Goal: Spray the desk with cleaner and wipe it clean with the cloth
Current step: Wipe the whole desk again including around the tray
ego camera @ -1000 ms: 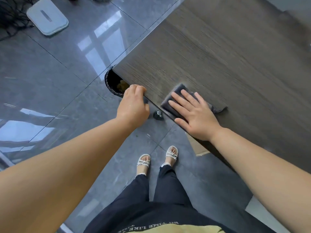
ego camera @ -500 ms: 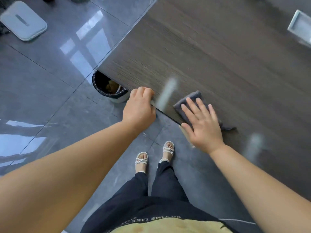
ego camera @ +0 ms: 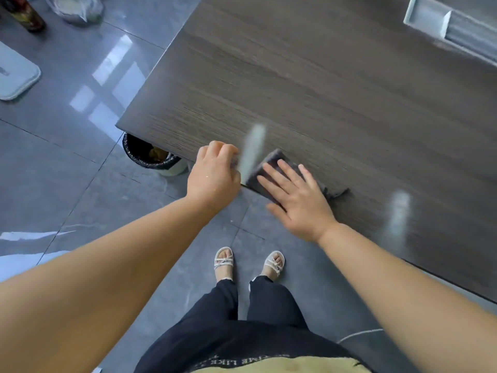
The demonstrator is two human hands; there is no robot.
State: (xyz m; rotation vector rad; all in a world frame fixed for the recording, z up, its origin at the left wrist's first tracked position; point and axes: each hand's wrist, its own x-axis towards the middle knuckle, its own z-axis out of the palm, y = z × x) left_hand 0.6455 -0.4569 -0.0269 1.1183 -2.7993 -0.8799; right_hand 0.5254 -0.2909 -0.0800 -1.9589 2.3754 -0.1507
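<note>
At the desk [ego camera: 295, 90] edge, right hand [ego camera: 298, 203] lies flat on the cloth [ego camera: 273, 158], left hand [ego camera: 215, 179] grips the rim.

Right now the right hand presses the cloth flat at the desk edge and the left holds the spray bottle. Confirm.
Not quite: the head view shows the left hand curled over the desk edge, with no bottle. The right hand does press the cloth flat there.

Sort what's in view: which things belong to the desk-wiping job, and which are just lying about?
Job: desk, cloth, right hand pressing it, left hand gripping desk edge.
Lying about: waste bin, bottle, plastic bag, pale tray, white panel.
</note>
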